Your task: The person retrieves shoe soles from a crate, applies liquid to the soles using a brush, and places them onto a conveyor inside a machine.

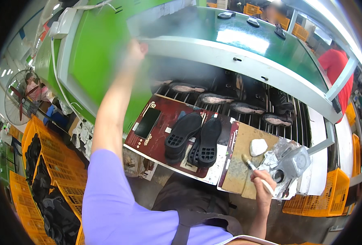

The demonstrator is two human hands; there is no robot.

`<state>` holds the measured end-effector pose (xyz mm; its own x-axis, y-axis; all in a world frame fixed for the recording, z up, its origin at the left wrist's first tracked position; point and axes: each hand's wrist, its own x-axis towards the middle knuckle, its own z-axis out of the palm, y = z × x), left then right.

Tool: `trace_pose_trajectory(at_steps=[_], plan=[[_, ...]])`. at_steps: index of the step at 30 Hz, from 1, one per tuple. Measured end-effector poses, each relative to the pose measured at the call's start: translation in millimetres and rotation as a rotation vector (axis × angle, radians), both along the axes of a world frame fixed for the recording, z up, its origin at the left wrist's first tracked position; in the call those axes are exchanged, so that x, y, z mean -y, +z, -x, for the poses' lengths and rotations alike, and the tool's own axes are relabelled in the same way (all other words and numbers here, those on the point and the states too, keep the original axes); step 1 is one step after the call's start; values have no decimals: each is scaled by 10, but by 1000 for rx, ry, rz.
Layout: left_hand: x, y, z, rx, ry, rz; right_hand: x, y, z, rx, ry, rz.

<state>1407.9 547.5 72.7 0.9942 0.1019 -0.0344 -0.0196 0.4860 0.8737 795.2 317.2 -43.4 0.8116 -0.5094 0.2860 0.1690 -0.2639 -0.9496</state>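
My right hand (pixel 263 185) is closed around the pale handle of a brush (pixel 250 164), its bristles over a tan board (pixel 238 157). Beyond the bristles rests a white lump (pixel 258 147), perhaps a wad of cloth. A plastic-wrapped grey container (pixel 297 161) is right of this hand. High at the far left, my left hand (pixel 138 50) is at the end of a white beam (pixel 201 45), blurred so its fingers cannot be made out. Black shoe soles (pixel 210 136) lie stacked on a dark red board (pixel 158 143), beside a black phone (pixel 147 123).
Shoes (pixel 217 99) with pale undersides lie on a roller conveyor (pixel 289 130) under the beam. A green belt (pixel 205 24) above carries several soles. A green machine (pixel 93 49) stands left. Orange crates (pixel 66 171) flank both sides; a fan (pixel 19 98) is far left. A person in red (pixel 336 69) is at right.
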Motion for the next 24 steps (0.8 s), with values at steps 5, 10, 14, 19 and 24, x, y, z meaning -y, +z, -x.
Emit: trace_pose_trajectory(at_steps=[5,10,14,19,24], plan=[[206,-177,257,610,377,-1061,-30,-88,42,-109,-3,9],[296,415,79,628,406,-1481,-32,-63,74,-99,-66,-21],[457,427,-96,512,245,-1547,-27,-98,123,-139,-136,23],[677,282,-546,449,381,-1479,-40,-11,57,-213,-182,103],[249,489,-1206,486,416,-1629,-50,128,-115,-201,-153,246]])
